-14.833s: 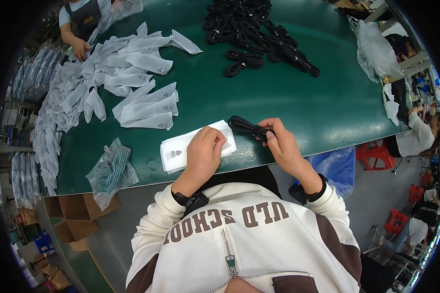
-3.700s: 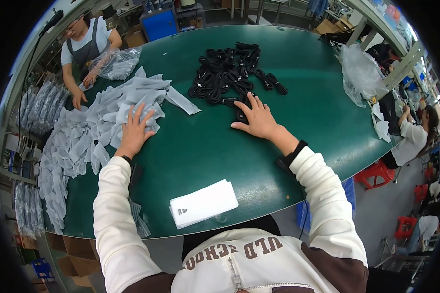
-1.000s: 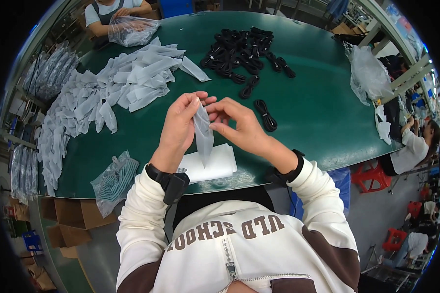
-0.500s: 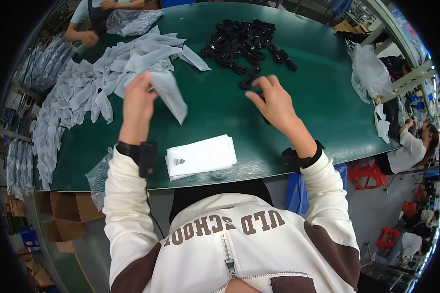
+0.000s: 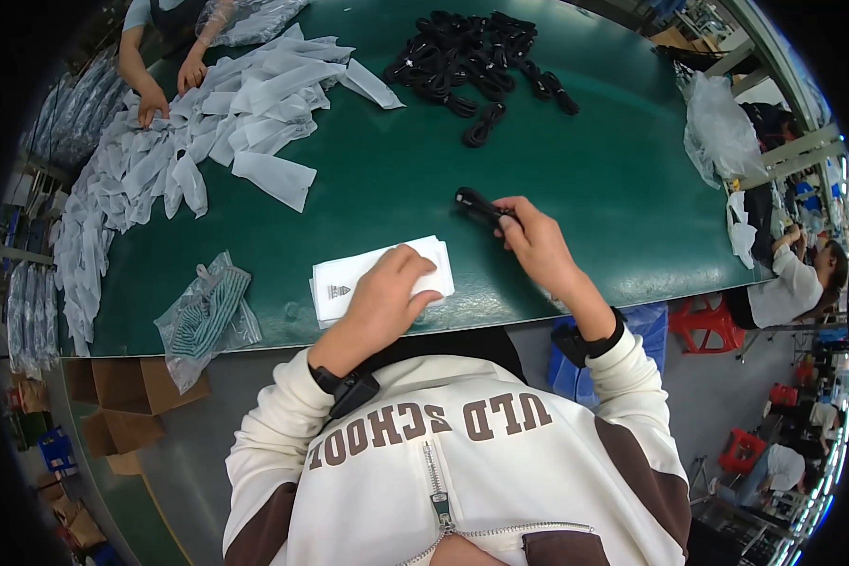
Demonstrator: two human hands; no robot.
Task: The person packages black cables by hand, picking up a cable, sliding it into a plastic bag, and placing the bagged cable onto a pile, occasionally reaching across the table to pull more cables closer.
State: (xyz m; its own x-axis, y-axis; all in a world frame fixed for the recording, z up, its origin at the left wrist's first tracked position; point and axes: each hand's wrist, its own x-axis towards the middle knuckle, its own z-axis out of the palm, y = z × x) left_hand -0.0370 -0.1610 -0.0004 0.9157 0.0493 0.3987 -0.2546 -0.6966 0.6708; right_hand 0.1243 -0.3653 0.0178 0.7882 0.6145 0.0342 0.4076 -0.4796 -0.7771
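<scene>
My right hand (image 5: 540, 247) is closed round a coiled black cable (image 5: 481, 204), holding it above the table right of a stack of flat white bags (image 5: 335, 290). On top of that stack rests my left hand (image 5: 387, 288), thumb apart from the fingers, nothing visibly gripped. A single coiled cable (image 5: 484, 125) lies just nearer than the heap of black cables (image 5: 467, 57) at the far middle. To the left spreads a large pile of translucent white packets (image 5: 245, 104); one packet (image 5: 275, 179) lies at its near edge.
A clear bag with green striped contents (image 5: 208, 316) hangs over the near left edge of the green table (image 5: 594, 189). Across at the far left, a co-worker's hands (image 5: 151, 102) touch the pile. Clear plastic (image 5: 717, 127) sits at the right edge; a red stool (image 5: 706, 325) stands beyond.
My left hand let go of a white packet at the pile and came down onto the bag stack. My right hand drew a cable nearer. The co-worker's hands reached into the pile.
</scene>
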